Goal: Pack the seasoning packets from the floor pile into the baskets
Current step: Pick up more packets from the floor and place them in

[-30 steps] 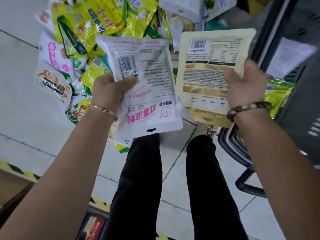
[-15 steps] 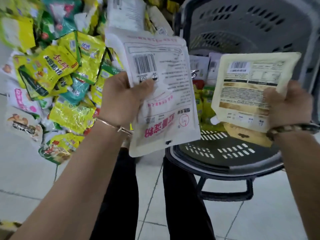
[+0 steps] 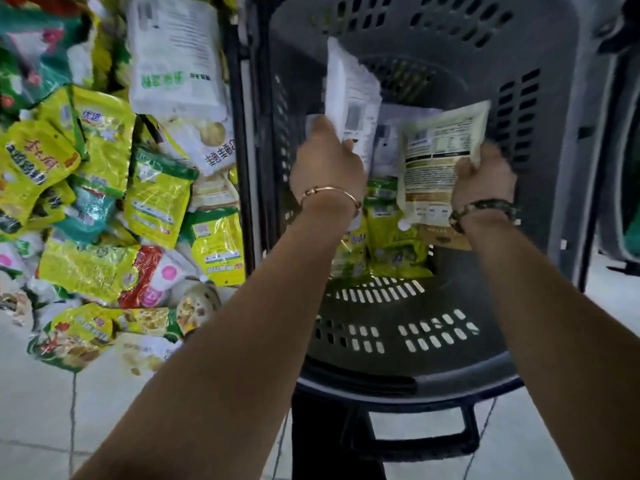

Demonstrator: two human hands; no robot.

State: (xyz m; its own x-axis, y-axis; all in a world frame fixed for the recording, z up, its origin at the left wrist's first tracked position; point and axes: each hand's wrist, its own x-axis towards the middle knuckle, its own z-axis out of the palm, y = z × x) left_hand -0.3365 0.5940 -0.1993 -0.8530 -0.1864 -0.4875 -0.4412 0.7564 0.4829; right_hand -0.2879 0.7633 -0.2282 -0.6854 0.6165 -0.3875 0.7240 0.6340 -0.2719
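The left hand (image 3: 327,168) is gripping a white packet (image 3: 349,98) upright, deeper in the basket (image 3: 554,133) than the right hand (image 3: 483,181) clutching its cream packet (image 3: 440,150)

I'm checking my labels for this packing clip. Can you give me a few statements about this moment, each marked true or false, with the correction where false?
1. The left hand grips a white packet inside the grey basket. True.
2. The right hand holds nothing. False: it grips a cream packet with a printed label, held over the basket.
3. The basket has no packets lying in it. False: yellow-green packets lie on its bottom, below the hands.
4. The floor pile lies to the left of the basket. True.
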